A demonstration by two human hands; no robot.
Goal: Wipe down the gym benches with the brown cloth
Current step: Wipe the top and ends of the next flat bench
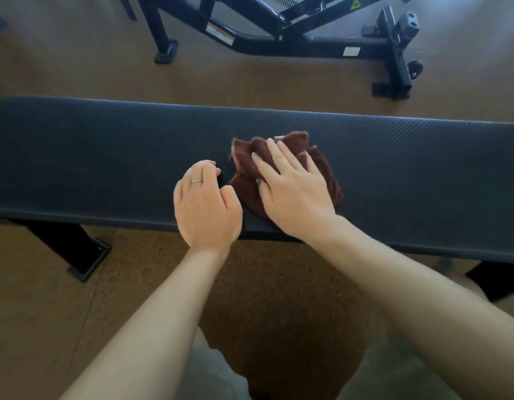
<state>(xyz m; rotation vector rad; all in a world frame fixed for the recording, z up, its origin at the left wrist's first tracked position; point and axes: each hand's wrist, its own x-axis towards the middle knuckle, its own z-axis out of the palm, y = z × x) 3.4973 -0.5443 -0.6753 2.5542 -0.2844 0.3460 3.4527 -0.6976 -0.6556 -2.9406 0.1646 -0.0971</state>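
My right hand lies flat on the brown cloth, with the fingers straight and a little spread, pressing it down on the top of the flat bench. I am not pinching the cloth; the palm and fingers only hold it against the pad. The cloth is bunched, not folded neatly, and it sits near the middle of the bench, a little closer to the edge on my side than to the far edge.

My left hand rests on the bench just beside the cloth, on its left. Its fingers are loosely curled and hold nothing; I cannot tell if the fingertips touch the cloth's edge.

The long axis of the bench runs from my left to my right, across my body. So I judge the coming stroke must go sideways along this axis, not away from me. Much bare pad is on both sides of the cloth, and the left hand stands in the way of a stroke to the left. The right hand is already on the cloth, so it should do the wiping. Behind, on the floor, stands 1 adjustable bench frame, well apart, not yet reached.
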